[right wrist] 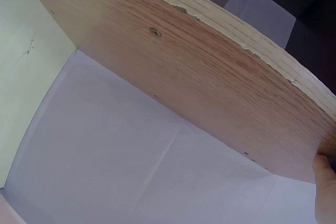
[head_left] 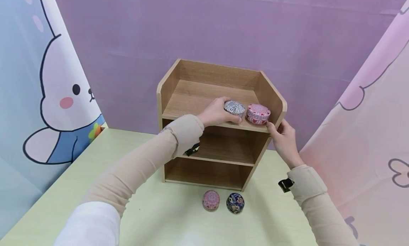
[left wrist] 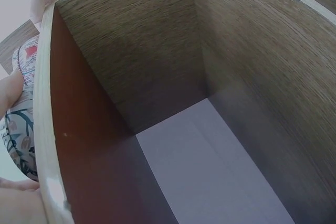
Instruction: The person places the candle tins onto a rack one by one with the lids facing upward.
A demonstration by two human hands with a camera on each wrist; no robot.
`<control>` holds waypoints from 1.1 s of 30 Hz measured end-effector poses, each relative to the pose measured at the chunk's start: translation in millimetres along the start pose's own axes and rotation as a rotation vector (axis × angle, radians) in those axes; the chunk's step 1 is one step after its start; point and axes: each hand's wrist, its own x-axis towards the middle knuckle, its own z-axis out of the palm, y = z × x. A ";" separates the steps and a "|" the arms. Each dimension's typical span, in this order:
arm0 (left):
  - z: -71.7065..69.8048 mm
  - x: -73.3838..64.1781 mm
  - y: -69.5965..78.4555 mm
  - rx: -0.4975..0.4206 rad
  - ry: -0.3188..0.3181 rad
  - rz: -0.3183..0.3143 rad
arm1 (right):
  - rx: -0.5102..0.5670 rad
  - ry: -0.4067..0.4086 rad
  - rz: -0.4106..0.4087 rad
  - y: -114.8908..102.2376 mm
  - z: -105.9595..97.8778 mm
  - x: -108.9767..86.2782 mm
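Note:
My left hand (head_left: 218,112) holds a round tin with a black-and-white pattern (head_left: 234,108) at the top shelf's front edge, thumb in front and fingers behind. Just right of it sits a pink patterned tin (head_left: 258,114), close to the side panel. With my right hand (head_left: 284,134) I grip the right side panel of the wooden shelf unit (head_left: 220,160), thumb at its front edge. In the left wrist view the held tin (left wrist: 20,142) shows past a board's edge, partly hidden. The right wrist view shows the panel's outer face (right wrist: 173,61) and part of my hand.
On the pale table (head_left: 140,210), in front of the unit, stand another pink tin (head_left: 211,200) and a dark blue patterned tin (head_left: 235,203). A purple curtain (head_left: 217,29) hangs behind, with cartoon-printed curtains on both sides.

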 end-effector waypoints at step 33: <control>-11.4 -17.9 -18.4 -0.357 0.142 0.173 | 0.002 0.005 -0.017 -3.2 -0.3 -1.8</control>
